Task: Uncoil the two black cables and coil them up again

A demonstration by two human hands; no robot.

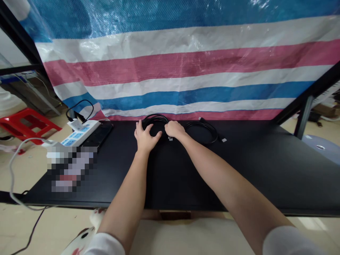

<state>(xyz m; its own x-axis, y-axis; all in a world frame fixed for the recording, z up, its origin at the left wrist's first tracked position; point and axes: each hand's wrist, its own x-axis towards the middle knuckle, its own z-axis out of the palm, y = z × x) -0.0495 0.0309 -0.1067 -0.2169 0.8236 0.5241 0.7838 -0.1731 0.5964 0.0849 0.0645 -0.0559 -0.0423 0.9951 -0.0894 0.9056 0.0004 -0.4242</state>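
A coiled black cable (154,116) lies at the back of the black table, close to the striped sheet. My left hand (145,136) rests on the coil's left side with its fingers spread. At the coil's right side my right hand (174,129) is closed, its fingers curled round part of the cable. A light-coloured connector end (170,139) shows just below the right hand. To the right lies a second coiled black cable (203,142), apart from both hands, with a pale-tipped plug (224,140) at its right.
A white power strip (83,132) with chargers plugged in stands on the table's left, beside a black phone (102,134). Part of that area is pixelated. The striped sheet (180,67) hangs behind the table. A red stool (28,122) stands on the floor at left.
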